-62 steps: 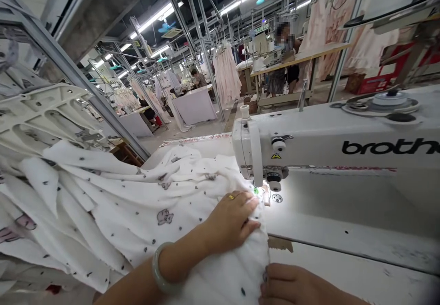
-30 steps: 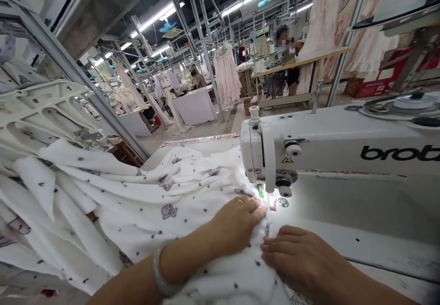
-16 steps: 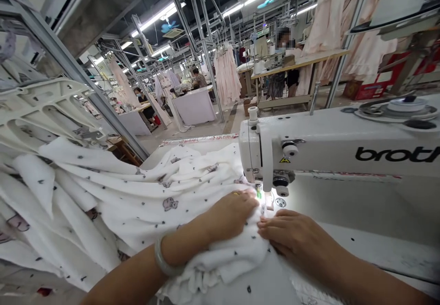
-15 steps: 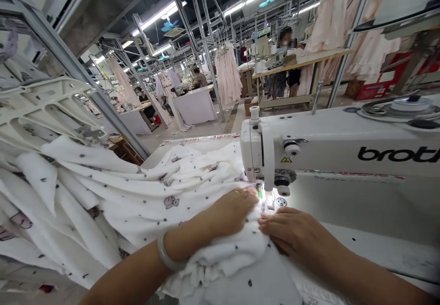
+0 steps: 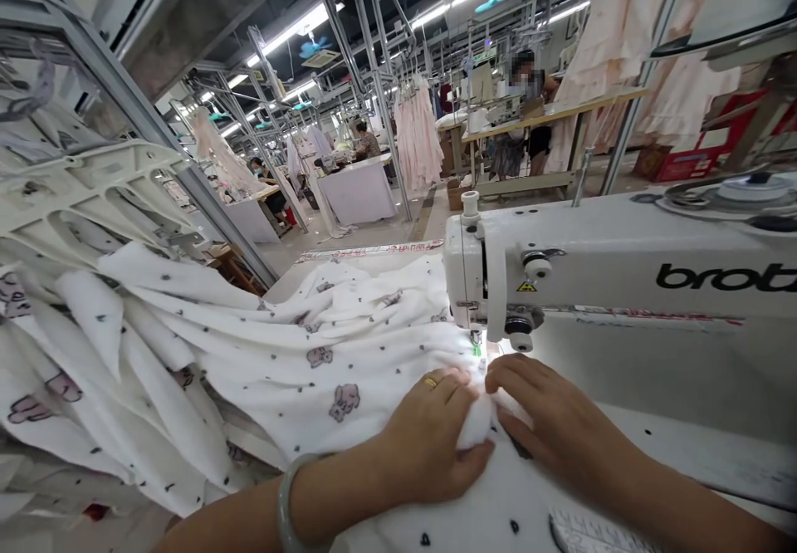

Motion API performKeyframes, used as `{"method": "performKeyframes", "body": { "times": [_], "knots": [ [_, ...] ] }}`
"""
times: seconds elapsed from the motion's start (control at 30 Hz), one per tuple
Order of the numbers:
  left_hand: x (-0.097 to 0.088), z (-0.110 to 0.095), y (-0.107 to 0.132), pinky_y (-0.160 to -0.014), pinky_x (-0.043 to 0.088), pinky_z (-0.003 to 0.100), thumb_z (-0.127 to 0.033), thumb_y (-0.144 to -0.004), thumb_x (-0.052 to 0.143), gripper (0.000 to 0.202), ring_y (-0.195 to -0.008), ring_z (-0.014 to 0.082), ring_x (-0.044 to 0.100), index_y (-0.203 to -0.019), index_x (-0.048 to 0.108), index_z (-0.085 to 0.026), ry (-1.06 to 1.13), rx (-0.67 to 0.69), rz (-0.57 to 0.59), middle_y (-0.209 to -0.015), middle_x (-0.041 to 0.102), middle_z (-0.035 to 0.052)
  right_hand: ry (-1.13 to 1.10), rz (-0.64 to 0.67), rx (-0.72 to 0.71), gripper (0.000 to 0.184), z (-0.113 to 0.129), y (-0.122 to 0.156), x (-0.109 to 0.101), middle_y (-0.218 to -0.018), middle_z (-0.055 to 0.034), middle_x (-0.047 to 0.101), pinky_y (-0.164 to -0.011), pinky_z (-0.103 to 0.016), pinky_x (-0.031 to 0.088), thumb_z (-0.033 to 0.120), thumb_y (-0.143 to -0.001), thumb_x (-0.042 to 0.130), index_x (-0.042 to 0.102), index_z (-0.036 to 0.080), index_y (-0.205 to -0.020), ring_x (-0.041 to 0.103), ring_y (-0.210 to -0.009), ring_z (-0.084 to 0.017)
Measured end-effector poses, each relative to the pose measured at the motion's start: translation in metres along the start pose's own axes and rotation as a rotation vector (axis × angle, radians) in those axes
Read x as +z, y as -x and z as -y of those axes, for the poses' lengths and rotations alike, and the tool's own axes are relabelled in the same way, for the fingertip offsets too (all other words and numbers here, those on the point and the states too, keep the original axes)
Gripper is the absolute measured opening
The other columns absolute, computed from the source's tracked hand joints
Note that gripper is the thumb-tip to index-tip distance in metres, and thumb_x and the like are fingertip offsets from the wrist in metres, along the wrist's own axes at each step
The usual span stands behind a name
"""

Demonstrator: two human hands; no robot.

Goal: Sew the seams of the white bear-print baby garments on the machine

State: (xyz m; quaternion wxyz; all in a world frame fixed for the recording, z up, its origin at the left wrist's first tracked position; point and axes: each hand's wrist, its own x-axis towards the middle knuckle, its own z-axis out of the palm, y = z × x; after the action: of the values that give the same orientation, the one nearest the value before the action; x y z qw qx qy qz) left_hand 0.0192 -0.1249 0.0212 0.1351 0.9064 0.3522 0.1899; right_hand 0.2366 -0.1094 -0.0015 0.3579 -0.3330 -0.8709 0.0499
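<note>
A white fabric point(image 5: 299, 345) printed with small grey and pink animals lies over the table and runs under the needle of a white Brother sewing machine point(image 5: 598, 271). My left hand point(image 5: 429, 437) presses on the fabric just in front of the needle, thumb and fingers pinching a fold; it wears a gold ring and a pale bangle at the wrist. My right hand point(image 5: 548, 416) lies beside it to the right, fingers curled down on the fabric edge by the presser foot point(image 5: 479, 345).
More of the printed fabric hangs over a white plastic rack point(image 5: 80, 196) at the left. Beyond are other sewing tables, hanging pink garments point(image 5: 414, 129) and people at work. The machine bed point(image 5: 653, 370) stretches right.
My right hand came up from the near edge to the presser foot. Both hands slid the fabric along; my left hand now pinches a fold.
</note>
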Motion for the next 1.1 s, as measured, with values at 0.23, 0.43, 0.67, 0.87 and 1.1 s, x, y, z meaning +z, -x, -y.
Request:
{"method": "performKeyframes", "body": {
  "times": [0.23, 0.43, 0.67, 0.87, 1.1],
  "knots": [
    [-0.027, 0.034, -0.016, -0.103, 0.051, 0.040, -0.026, -0.100, 0.041, 0.028, -0.115, 0.0244, 0.063, -0.112, 0.064, -0.016, 0.229, 0.075, 0.071, -0.119, 0.071, 0.0132, 0.088, 0.046, -0.221, 0.024, -0.004, 0.000, 0.007, -0.088, -0.0047, 0.067, -0.084, -0.039, 0.048, 0.004, -0.099, 0.044, 0.063, 0.018, -0.095, 0.059, -0.083, -0.020],
    [-0.038, 0.018, -0.025, -0.077, 0.051, 0.029, -0.027, -0.102, 0.043, 0.033, -0.079, 0.0176, 0.060, -0.076, 0.061, -0.017, 0.168, -0.105, 0.018, -0.079, 0.064, 0.0035, 0.205, 0.139, -0.368, 0.025, -0.011, 0.009, 0.003, -0.093, -0.0057, 0.067, -0.100, -0.047, 0.038, 0.007, -0.100, 0.045, 0.067, 0.018, -0.108, 0.059, -0.089, -0.023],
    [-0.008, 0.011, -0.008, -0.086, 0.054, 0.038, -0.017, -0.090, 0.057, 0.021, -0.089, 0.0234, 0.062, -0.108, 0.069, -0.016, -0.165, 0.034, 0.044, -0.093, 0.068, 0.0080, -0.039, 0.356, -0.198, 0.024, -0.003, -0.002, -0.022, -0.083, -0.0028, 0.060, -0.083, -0.039, 0.038, 0.012, -0.102, 0.043, 0.066, 0.021, -0.099, 0.051, -0.080, -0.020],
    [-0.004, 0.010, -0.007, -0.084, 0.054, 0.038, -0.010, -0.088, 0.053, 0.031, -0.089, 0.0228, 0.060, -0.114, 0.069, -0.014, -0.213, 0.137, 0.036, -0.095, 0.067, 0.0087, -0.083, 0.441, -0.138, 0.027, -0.005, -0.001, -0.024, -0.082, -0.0025, 0.057, -0.081, -0.039, 0.035, 0.011, -0.102, 0.041, 0.064, 0.021, -0.091, 0.048, -0.082, -0.020],
    [-0.002, 0.013, -0.011, -0.096, 0.052, 0.039, -0.010, -0.089, 0.049, 0.034, -0.099, 0.0213, 0.064, -0.113, 0.072, -0.016, 0.029, 0.096, -0.124, -0.107, 0.072, 0.0091, -0.103, 0.442, -0.136, 0.027, -0.007, -0.002, -0.025, -0.084, -0.0023, 0.058, -0.085, -0.041, 0.035, 0.016, -0.105, 0.041, 0.067, 0.023, -0.108, 0.048, -0.083, -0.020]
  ]
}}
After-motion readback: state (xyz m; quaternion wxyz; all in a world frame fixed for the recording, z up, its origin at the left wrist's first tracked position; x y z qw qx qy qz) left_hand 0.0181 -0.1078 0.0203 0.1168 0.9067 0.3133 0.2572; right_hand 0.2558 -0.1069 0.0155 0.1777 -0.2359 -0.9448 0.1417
